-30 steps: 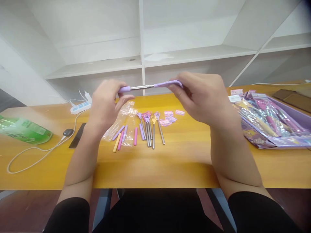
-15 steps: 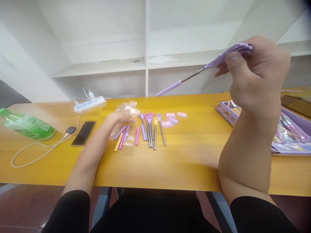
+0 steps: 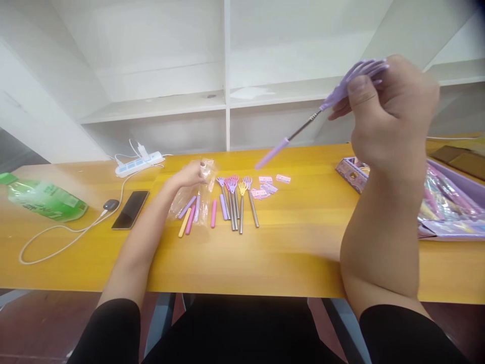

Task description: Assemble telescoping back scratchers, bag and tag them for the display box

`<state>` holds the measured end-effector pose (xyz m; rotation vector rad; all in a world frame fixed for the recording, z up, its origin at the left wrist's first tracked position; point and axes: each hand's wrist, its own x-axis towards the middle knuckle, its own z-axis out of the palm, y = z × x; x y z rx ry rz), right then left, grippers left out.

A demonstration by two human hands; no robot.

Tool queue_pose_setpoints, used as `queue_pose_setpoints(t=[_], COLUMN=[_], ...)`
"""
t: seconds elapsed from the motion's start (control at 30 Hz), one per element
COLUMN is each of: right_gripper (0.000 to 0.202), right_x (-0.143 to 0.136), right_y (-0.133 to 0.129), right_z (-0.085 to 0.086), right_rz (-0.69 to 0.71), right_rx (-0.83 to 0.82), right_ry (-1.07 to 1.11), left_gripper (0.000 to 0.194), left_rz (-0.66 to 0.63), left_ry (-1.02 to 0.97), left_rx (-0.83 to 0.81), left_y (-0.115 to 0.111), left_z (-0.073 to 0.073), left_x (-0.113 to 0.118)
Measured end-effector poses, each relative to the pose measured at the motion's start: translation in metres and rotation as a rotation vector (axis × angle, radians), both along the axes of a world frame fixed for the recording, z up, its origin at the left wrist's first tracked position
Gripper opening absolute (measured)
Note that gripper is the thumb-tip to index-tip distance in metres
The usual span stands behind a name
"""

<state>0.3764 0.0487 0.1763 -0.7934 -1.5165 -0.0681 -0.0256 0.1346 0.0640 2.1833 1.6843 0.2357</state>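
High over the right of the table, my right hand (image 3: 401, 108) pinches a purple back scratcher (image 3: 336, 95) by its claw-shaped head, its metal rod and purple grip slanting down to the left. My left hand (image 3: 189, 175) is closed on the upper part of a clear plastic bag (image 3: 206, 189) lying on the table. By the bag are loose tube grips in purple, yellow (image 3: 185, 223) and pink (image 3: 213, 213). Beside them lie several back scratchers with bare metal rods, among them a yellow one (image 3: 241, 205). Small printed cards (image 3: 269, 187) are scattered just right of these.
An open purple box (image 3: 468, 184) with wrapped items is at the right, partly behind my forearm. On the left are a green bottle (image 3: 45, 197), a phone (image 3: 131, 210), a white cable (image 3: 53, 226) and a power strip (image 3: 140, 164). White shelves (image 3: 227, 76) rise behind the table.
My left hand's fingers have gone from spread to closed on the plastic bag. The back scratcher in my right hand has tipped more steeply, its grip end swinging down and to the right.
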Motion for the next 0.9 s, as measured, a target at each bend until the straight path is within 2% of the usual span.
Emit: queue_pose_setpoints(t=[0.13,0.27,0.33,0.47,0.6,0.63,0.7,0.77,0.8,0.87,0.9], right_gripper=[0.061,0.055,0.051,0.047,0.051,0.046,0.039,0.044,0.05,0.055,0.049], right_x=[-0.012,-0.037,-0.052,-0.078,-0.091,-0.093,-0.094,-0.094,-0.094,-0.095,-0.095], right_y=[0.002,0.001,0.001,-0.001,-0.013,-0.017,-0.024,-0.028,-0.029,-0.028,-0.027], right_z=[0.001,-0.007,-0.014,-0.027,-0.029,-0.028,-0.025,-0.023,-0.023,-0.023,-0.024], right_rz=[0.216,0.428,0.49,0.594,0.81,0.82,0.718,0.565,0.534,0.599,0.664], right_rx=[-0.182,-0.371,-0.445,-0.679,-0.908,-0.95,-0.961,-0.903,-0.883,-0.906,-0.934], right_ry=[0.196,0.291,0.245,-0.035,-0.219,-0.258,-0.295,-0.266,-0.251,-0.256,-0.263], left_gripper=[0.046,0.036,0.035,0.044,0.053,0.054,0.056,0.054,0.053,0.048,0.045], left_rz=[-0.032,-0.018,-0.002,0.022,0.038,0.041,0.04,0.024,0.01,-0.025,-0.042], left_ry=[-0.213,-0.528,-0.734,-1.025,-1.232,-1.278,-1.351,-1.397,-1.411,-1.442,-1.457], left_rx=[0.03,0.142,0.239,0.436,0.602,0.629,0.644,0.637,0.635,0.646,0.648], left_y=[-0.017,-0.038,-0.047,-0.063,-0.075,-0.078,-0.083,-0.089,-0.091,-0.093,-0.094], left_z=[0.035,0.063,0.073,0.088,0.098,0.101,0.105,0.109,0.11,0.111,0.112], left_x=[-0.009,-0.005,0.0,0.01,0.018,0.019,0.019,0.018,0.017,0.014,0.012])
